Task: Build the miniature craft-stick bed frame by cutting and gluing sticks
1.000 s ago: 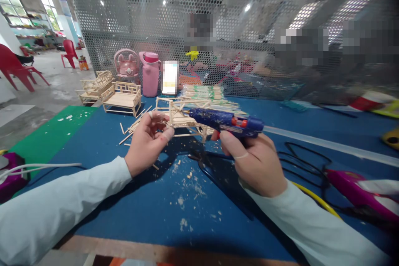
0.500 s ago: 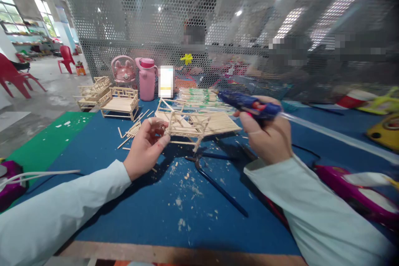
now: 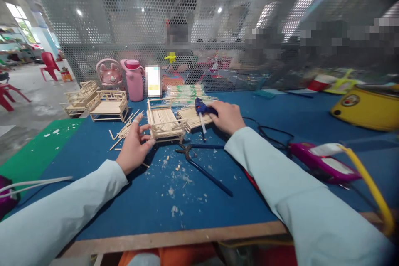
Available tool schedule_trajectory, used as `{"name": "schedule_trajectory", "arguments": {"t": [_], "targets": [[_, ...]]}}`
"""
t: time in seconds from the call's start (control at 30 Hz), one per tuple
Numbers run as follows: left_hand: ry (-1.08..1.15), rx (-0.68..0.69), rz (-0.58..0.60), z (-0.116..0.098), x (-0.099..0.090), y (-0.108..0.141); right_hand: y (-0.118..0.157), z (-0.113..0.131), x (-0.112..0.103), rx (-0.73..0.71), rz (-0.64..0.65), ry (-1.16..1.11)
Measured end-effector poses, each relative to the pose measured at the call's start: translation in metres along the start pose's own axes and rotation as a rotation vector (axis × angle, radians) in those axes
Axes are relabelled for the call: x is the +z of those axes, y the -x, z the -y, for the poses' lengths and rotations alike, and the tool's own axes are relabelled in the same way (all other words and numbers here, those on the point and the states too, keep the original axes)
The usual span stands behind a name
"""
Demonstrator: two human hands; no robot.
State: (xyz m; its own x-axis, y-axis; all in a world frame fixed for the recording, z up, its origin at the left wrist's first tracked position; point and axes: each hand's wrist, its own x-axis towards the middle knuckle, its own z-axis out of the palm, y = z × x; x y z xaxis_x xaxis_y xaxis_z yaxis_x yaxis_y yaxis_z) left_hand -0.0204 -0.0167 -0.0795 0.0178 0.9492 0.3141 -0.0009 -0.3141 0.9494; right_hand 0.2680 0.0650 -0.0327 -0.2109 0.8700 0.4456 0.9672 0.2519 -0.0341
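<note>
My left hand (image 3: 134, 146) is beside the near left corner of a small wooden-stick bench (image 3: 165, 120), its fingers spread. The fingertips are close to the bench; contact is hard to make out. The bench stands upright on the blue table. My right hand (image 3: 229, 117) grips a blue glue gun (image 3: 202, 107) low over the table, with a clear glue stick hanging down from it. Under and beside the gun lies a flat panel of joined sticks (image 3: 190, 117). Pliers with blue handles (image 3: 208, 174) lie open in front of the bench.
Two finished-looking stick benches (image 3: 109, 106) stand at the back left, near loose sticks (image 3: 124, 131). Behind are a pink bottle (image 3: 134, 81), bundled sticks (image 3: 185, 91) and a perforated metal screen (image 3: 124, 20). A purple power strip (image 3: 321, 162) and yellow case (image 3: 368, 106) are right.
The small bench has gone from tilted in my left hand to upright on the table, and the left fingers have spread. My right hand has lowered the glue gun toward the table.
</note>
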Motion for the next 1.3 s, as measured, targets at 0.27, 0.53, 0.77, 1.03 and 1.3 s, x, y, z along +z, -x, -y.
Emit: {"name": "schedule_trajectory", "arguments": {"t": [0.27, 0.53, 0.77, 1.03, 1.3], "targets": [[-0.137, 0.011, -0.036, -0.004, -0.006, -0.004, 0.011, 0.001, -0.016, 0.014, -0.229, -0.09], [-0.613, 0.052, -0.286, -0.015, -0.084, -0.039, 0.072, 0.026, -0.053, 0.057, -0.602, -0.378], [-0.783, 0.105, 0.029, -0.013, -0.085, -0.037, 0.122, 0.069, -0.053, -0.199, 0.411, -0.126], [-0.817, 0.196, 0.454, -0.027, -0.063, -0.022, 0.116, 0.077, -0.047, -0.159, 0.537, 0.008], [-0.908, 0.037, 0.903, -0.04, -0.045, -0.007, 0.131, 0.077, -0.064, 0.152, 0.277, -0.26]]}}
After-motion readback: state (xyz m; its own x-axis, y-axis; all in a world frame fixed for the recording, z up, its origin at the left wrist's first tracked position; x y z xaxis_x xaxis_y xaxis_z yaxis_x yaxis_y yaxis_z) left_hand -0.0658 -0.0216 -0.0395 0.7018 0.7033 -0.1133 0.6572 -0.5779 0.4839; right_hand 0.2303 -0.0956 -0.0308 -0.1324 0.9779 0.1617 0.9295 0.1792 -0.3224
